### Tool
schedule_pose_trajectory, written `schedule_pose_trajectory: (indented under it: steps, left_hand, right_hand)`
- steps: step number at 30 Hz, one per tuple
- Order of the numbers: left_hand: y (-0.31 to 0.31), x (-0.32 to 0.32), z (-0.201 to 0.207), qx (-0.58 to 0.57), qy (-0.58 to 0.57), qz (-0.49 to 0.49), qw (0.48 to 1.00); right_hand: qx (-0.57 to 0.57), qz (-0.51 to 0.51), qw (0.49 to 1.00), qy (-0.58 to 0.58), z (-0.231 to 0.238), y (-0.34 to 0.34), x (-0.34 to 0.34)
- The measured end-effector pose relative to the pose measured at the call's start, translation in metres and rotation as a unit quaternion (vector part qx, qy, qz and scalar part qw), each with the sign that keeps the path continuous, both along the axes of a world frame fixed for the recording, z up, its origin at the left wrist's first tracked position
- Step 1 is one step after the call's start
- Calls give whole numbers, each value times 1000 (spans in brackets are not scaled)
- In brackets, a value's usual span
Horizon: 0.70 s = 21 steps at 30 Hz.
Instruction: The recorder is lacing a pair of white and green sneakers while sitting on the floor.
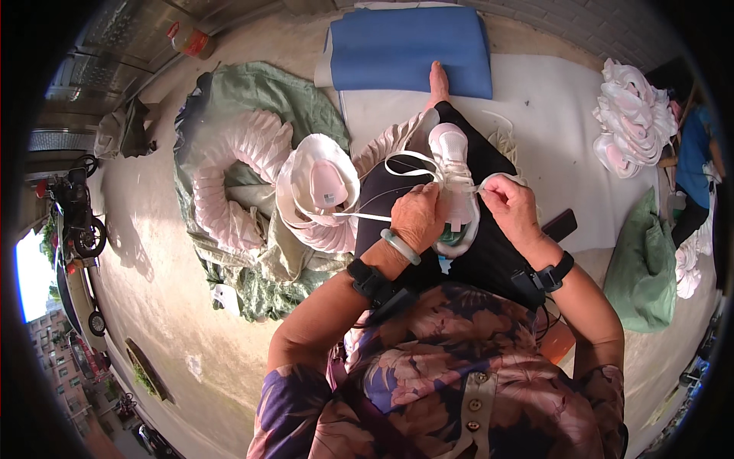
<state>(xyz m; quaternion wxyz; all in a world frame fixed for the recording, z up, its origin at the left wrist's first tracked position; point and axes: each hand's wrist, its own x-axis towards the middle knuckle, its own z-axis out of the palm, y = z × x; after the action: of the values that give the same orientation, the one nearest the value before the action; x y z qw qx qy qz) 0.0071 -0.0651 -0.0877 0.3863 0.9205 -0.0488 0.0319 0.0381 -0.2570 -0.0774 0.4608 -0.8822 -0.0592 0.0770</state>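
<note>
A white lace-up shoe (451, 149) lies across my lap, toe away from me, with a green and pink patch in its opening. My left hand (419, 214) is closed at the left side of the lacing, its fingertips pinching the shoelace (405, 155). One loop of that lace bows out to the left above the hand. On the shoe's right side, my right hand (511, 205) pinches a white lace strand between thumb and fingers. Beside my left leg stand nested pinkish-white shoe uppers (218, 168) in a curved row. A white upper with a pink insole (329, 183) faces up next to them.
Green cloth (252, 84) lies under the row. Ahead are a folded blue sheet (409, 50) and a white sheet (558, 138). A dark phone (560, 226) lies by my right leg. White uppers (633, 115), a green sack (642, 268) and another person (694, 157) are at right.
</note>
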Motion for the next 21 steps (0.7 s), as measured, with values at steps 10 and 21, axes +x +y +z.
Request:
schedule_pose_trajectory:
  steps: [10,21]
  left_hand:
    - [5,8,-10,-25,9,17,1000]
    - [4,2,-1,-31,34,28,999]
  right_hand:
    - [-193,219,922,-254,-1,52,0]
    - [-140,185,939,-255,7,15,-4]
